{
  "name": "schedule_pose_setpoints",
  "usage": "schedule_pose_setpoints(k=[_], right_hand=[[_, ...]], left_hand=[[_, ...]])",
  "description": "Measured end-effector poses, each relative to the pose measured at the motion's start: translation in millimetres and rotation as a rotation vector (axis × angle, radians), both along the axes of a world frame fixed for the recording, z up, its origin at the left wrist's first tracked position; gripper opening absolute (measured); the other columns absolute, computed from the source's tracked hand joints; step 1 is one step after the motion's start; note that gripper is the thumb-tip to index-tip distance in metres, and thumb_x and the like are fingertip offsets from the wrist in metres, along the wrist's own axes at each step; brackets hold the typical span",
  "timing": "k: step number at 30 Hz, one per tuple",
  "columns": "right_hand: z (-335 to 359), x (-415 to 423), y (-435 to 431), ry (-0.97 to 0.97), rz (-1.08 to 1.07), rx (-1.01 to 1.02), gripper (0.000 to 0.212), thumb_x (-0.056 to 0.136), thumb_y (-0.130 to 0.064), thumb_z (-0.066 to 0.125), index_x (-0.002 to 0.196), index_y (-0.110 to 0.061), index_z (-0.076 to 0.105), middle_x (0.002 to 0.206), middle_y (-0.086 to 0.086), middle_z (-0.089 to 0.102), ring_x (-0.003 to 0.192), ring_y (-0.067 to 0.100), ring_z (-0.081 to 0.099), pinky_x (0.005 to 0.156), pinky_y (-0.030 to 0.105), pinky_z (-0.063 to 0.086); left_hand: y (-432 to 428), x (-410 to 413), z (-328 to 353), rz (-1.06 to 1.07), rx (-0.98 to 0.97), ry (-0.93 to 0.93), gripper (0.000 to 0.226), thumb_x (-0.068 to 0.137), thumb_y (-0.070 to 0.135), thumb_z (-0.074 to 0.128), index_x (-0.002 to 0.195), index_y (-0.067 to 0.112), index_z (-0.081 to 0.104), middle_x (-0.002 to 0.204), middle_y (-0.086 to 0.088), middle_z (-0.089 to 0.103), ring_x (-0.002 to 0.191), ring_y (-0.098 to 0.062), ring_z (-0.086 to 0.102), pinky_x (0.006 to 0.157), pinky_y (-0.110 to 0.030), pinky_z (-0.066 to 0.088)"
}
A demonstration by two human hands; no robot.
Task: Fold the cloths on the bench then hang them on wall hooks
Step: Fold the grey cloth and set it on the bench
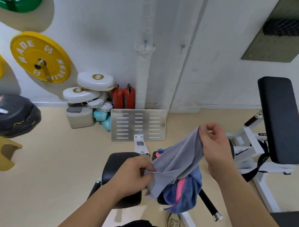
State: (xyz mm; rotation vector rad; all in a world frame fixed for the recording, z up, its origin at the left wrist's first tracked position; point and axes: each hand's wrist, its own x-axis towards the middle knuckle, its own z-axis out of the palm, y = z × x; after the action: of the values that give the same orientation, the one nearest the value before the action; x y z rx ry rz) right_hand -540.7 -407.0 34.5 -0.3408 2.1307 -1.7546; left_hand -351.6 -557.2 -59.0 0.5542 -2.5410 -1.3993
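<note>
A grey cloth (178, 158) is stretched between my two hands above the bench. My left hand (132, 174) pinches its lower left corner, and my right hand (215, 147) pinches its upper right corner with the thumb on top. Under it a blue cloth (184, 195) and a pink cloth (179, 186) lie bunched on the black padded bench seat (117, 163). Two small wall hooks (145, 42) (182, 47) stick out of the white wall ahead, both bare.
A perforated metal footplate (139, 125) stands in front of the bench. Two red extinguishers (123, 97), white pads (89, 91) and yellow weight plates (39, 57) line the wall at left. A black upright pad (281, 118) on a white frame is at right. A yellow stool (0, 151) is far left.
</note>
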Motion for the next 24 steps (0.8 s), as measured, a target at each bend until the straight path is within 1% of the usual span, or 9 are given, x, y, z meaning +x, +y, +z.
schedule_pose_setpoints(k=[3, 7, 9, 11, 13, 15, 18, 21, 24], right_hand=[[-5, -6, 6, 0.055, -0.022, 0.022, 0.015, 0.102, -0.034, 0.06, 0.088, -0.03, 0.06, 0.079, 0.014, 0.067, 0.079, 0.018, 0.059, 0.076, 0.039, 0.048], [-4, -17, 6, 0.064, -0.053, -0.042, 0.014, 0.105, -0.029, 0.057, 0.094, -0.02, 0.059, 0.086, 0.005, 0.07, 0.082, 0.016, 0.06, 0.078, 0.038, 0.049], [-1, -20, 0, 0.051, -0.089, -0.114, 0.017, 0.106, -0.028, 0.055, 0.09, -0.026, 0.058, 0.087, 0.003, 0.068, 0.082, 0.017, 0.058, 0.077, 0.039, 0.049], [-1, -20, -7, 0.088, -0.103, -0.09, 0.018, 0.106, -0.028, 0.054, 0.088, -0.03, 0.057, 0.085, 0.007, 0.064, 0.078, 0.02, 0.055, 0.071, 0.039, 0.048], [-2, -19, -10, 0.162, -0.093, -0.042, 0.013, 0.106, -0.027, 0.054, 0.093, -0.025, 0.057, 0.079, 0.008, 0.061, 0.071, 0.021, 0.052, 0.061, 0.035, 0.045], [-1, -19, -11, 0.245, -0.129, -0.045, 0.011, 0.105, -0.028, 0.055, 0.098, -0.021, 0.057, 0.078, 0.002, 0.063, 0.07, 0.018, 0.053, 0.064, 0.035, 0.045], [1, -23, -13, 0.331, -0.162, -0.038, 0.009, 0.104, -0.03, 0.056, 0.099, -0.022, 0.057, 0.083, -0.003, 0.065, 0.077, 0.013, 0.058, 0.075, 0.035, 0.045], [-6, -23, -16, 0.331, -0.125, 0.003, 0.011, 0.103, -0.035, 0.056, 0.095, -0.029, 0.057, 0.08, 0.001, 0.063, 0.075, 0.02, 0.056, 0.073, 0.038, 0.045], [-6, -23, -21, 0.36, -0.171, -0.012, 0.01, 0.104, -0.034, 0.054, 0.099, -0.025, 0.055, 0.081, -0.001, 0.062, 0.075, 0.02, 0.056, 0.072, 0.039, 0.044]], left_hand=[[-21, 10, 11, 0.108, -0.002, -0.05, 0.018, 0.08, 0.015, 0.068, 0.08, 0.032, 0.075, 0.084, 0.016, 0.072, 0.082, -0.004, 0.068, 0.074, -0.022, 0.056], [-61, 9, 54, 0.285, -0.063, 0.052, 0.02, 0.079, 0.008, 0.069, 0.077, 0.027, 0.073, 0.076, 0.012, 0.071, 0.069, -0.007, 0.065, 0.062, -0.014, 0.05], [-77, 11, 65, 0.316, -0.096, 0.057, 0.02, 0.081, 0.007, 0.067, 0.079, 0.027, 0.072, 0.076, 0.012, 0.07, 0.063, -0.006, 0.06, 0.06, -0.018, 0.05], [-86, 14, 66, 0.285, -0.135, -0.019, 0.022, 0.084, 0.008, 0.066, 0.079, 0.029, 0.07, 0.077, 0.013, 0.07, 0.065, -0.008, 0.062, 0.065, -0.028, 0.055], [-91, 19, 69, 0.306, -0.155, -0.023, 0.027, 0.087, 0.007, 0.067, 0.078, 0.033, 0.07, 0.079, 0.018, 0.071, 0.07, -0.006, 0.065, 0.066, -0.023, 0.053], [-94, 21, 83, 0.385, -0.166, 0.066, 0.03, 0.089, 0.007, 0.069, 0.082, 0.036, 0.073, 0.08, 0.024, 0.072, 0.074, 0.0, 0.066, 0.068, -0.011, 0.048], [-99, 26, 99, 0.421, -0.191, 0.166, 0.032, 0.089, 0.006, 0.071, 0.087, 0.037, 0.073, 0.087, 0.017, 0.075, 0.084, -0.002, 0.069, 0.08, -0.018, 0.056], [-96, 32, 102, 0.376, -0.269, 0.076, 0.043, 0.09, 0.005, 0.072, 0.083, 0.046, 0.068, 0.086, 0.021, 0.072, 0.081, 0.004, 0.066, 0.08, -0.02, 0.056], [-97, 32, 110, 0.446, -0.239, 0.206, 0.029, 0.089, 0.002, 0.072, 0.093, 0.03, 0.075, 0.086, 0.024, 0.073, 0.085, 0.005, 0.067, 0.079, -0.008, 0.051]])
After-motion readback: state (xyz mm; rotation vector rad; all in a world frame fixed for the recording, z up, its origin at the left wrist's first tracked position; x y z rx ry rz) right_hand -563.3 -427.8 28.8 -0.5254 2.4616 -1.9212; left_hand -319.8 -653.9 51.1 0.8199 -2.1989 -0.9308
